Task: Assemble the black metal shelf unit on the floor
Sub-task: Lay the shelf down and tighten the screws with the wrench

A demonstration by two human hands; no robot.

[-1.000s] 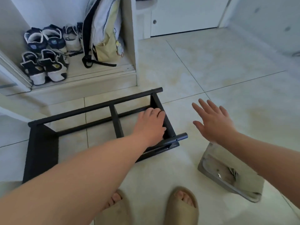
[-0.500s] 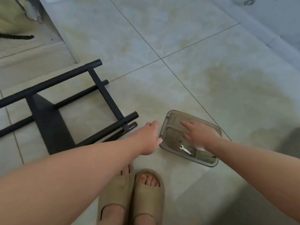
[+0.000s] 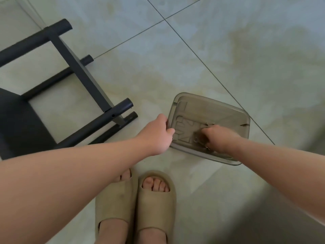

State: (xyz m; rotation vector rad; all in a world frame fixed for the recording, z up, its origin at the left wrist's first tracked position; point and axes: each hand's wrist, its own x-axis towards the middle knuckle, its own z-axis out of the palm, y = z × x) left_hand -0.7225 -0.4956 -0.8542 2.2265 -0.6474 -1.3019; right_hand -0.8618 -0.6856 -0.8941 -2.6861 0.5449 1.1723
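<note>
— What do you have on the left of the frame?

— The black metal shelf unit (image 3: 84, 81) lies on its side on the floor at the upper left, its round bars ending near the middle of the frame. It bears no label that I can read.

— And your hands?

— My left hand (image 3: 156, 136) sits in the middle, fingers curled over the left rim of the smoky clear plastic tray (image 3: 219, 111), gripping it. My right hand (image 3: 217, 139) is down inside the tray, fingers bunched over small metal pieces (image 3: 209, 124); whether they have actually pinched one I cannot tell.

— Any writing on the tray?

— There are raised shapes moulded into its bottom, but I cannot make them into letters.

— What has changed from half a second ago?

— My left hand was short of the tray then; now it grips the rim. My right hand has gone deeper. The view has dropped closer, so everything looms larger.

— And the room?

— Pale glossy floor tiles (image 3: 228, 50) with dark grout lines and yellowish mottling. At the bottom centre my feet are in tan slides (image 3: 154, 212).
</note>
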